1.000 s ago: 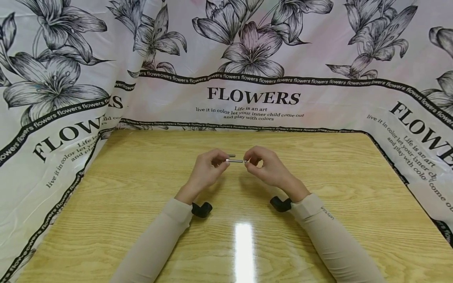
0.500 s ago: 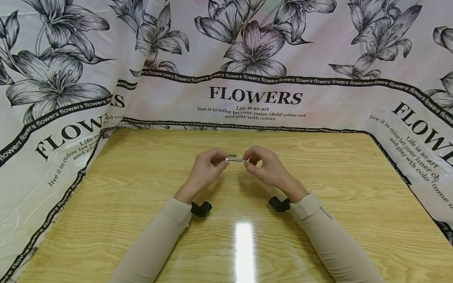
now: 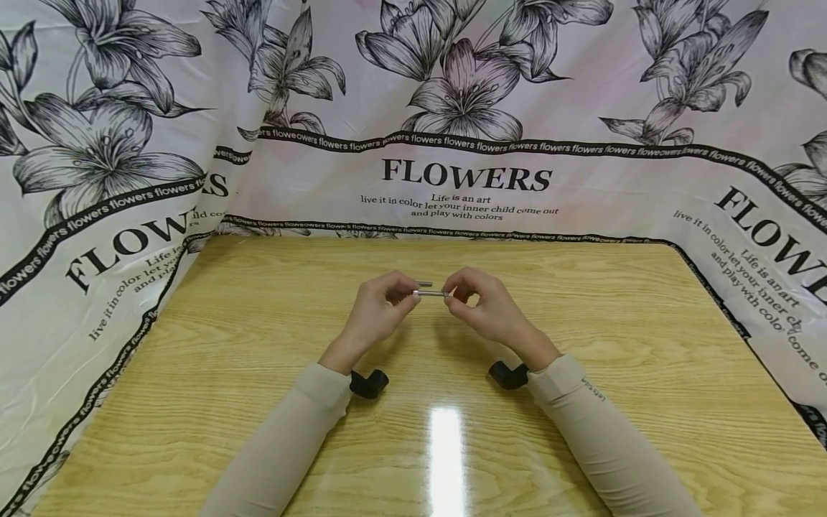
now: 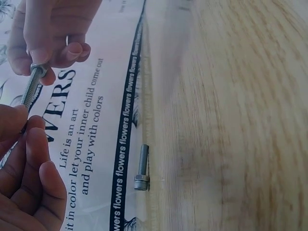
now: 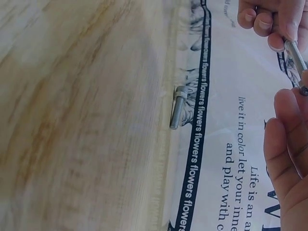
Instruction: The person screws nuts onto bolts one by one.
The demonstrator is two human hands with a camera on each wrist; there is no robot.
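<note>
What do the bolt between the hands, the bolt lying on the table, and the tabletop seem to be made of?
Held bolt: metal, probably steel; grey, with light catching its threads.
Lying bolt: likely the same metal, judging by its matching grey and soft sheen.
Tabletop: wood or printed laminate, I can't tell which; yellowish grain, glossy enough to mirror light.

Long beige sleeves [image 3: 284, 438], behind the grip | black angular wrist pieces [image 3: 370, 385], also behind it | small dark lettering [image 3: 594, 389], right sleeve [image 3: 617, 445]

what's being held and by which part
The left hand pinches a bolt by one end; the right hand pinches the nut at its other end.
</note>
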